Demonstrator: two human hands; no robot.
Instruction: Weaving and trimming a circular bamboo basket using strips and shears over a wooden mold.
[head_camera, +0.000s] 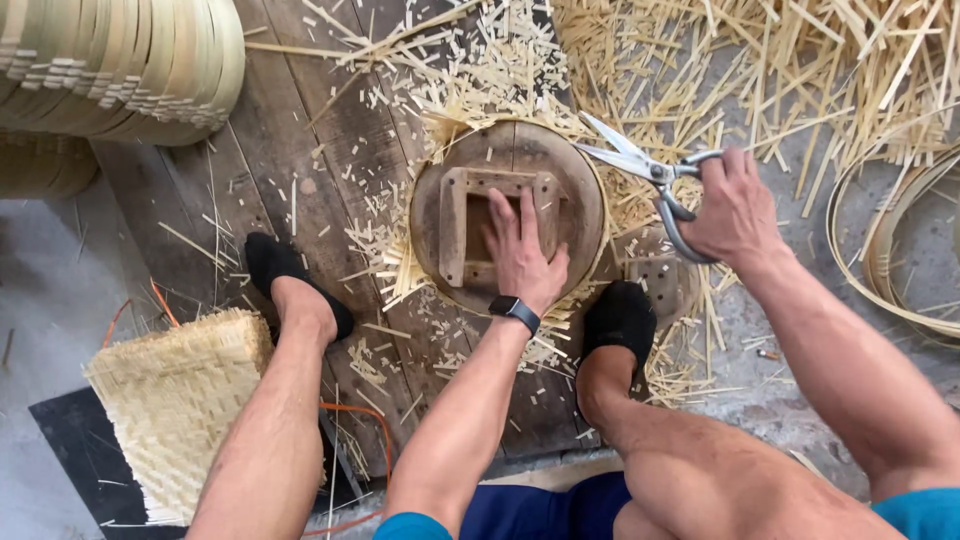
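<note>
Trimming round the wooden form (505, 150), scissors (640, 170) out.
Left hand (522, 250) flat, fingers spread, pressing its middle; right hand (735, 205) closed through scissor handles, blades parted at right rim; trimmings (480, 70) heaped behind, fringe showing at the near rim.

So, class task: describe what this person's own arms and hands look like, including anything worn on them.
Both forearms are bare, with no gloves on the left hand or the right hand. The left wrist carries a dark rectangular smartwatch on a black band. Teal short sleeve edges show at the bottom.
</note>
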